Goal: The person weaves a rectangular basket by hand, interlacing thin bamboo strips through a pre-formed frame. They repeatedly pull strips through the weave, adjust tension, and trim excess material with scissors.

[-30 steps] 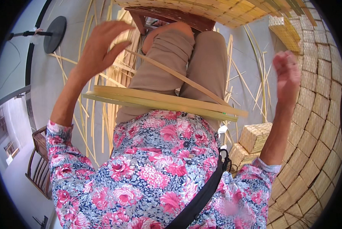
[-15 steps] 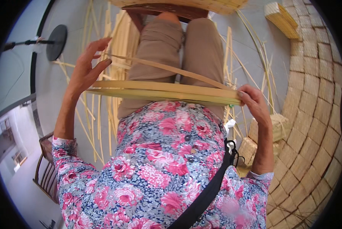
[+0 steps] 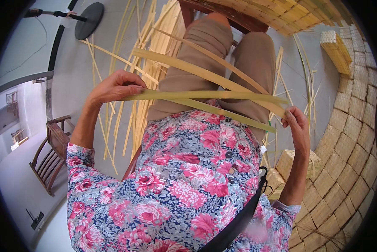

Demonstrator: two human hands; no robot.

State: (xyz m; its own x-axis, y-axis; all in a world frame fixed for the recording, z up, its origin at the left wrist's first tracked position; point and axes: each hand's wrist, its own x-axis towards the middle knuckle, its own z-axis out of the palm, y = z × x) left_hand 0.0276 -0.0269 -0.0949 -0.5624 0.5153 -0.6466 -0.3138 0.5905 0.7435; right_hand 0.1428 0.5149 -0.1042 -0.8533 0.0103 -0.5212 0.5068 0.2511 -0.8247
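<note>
Across my lap several flat bamboo strips lie fanned out and crossing one another. My left hand point(image 3: 120, 87) is closed, with thumb and fingers pinching the left end of a greenish bamboo strip point(image 3: 205, 95). That strip runs nearly level to a tip near my right hand point(image 3: 296, 121). My right hand is closed at the right end of a wide yellow bamboo strip point(image 3: 176, 63), which slants up and left over my knees. Beyond it lies a narrower tan strip point(image 3: 209, 53). Nearest my floral shirt, another green strip point(image 3: 232, 116) slopes down to the right, its right tip free.
Loose pale strips point(image 3: 163, 38) are heaped on the grey floor left of my legs. Woven blocks point(image 3: 335, 52) and stacked woven pieces point(image 3: 344, 138) line the right side. A wooden chair point(image 3: 56, 147) and a round black stand base point(image 3: 89, 21) are at left.
My left hand has gone from open to pinching the greenish strip. The strips, bunched together before, have spread apart at different angles. The whole view has shifted, with my lap now farther right.
</note>
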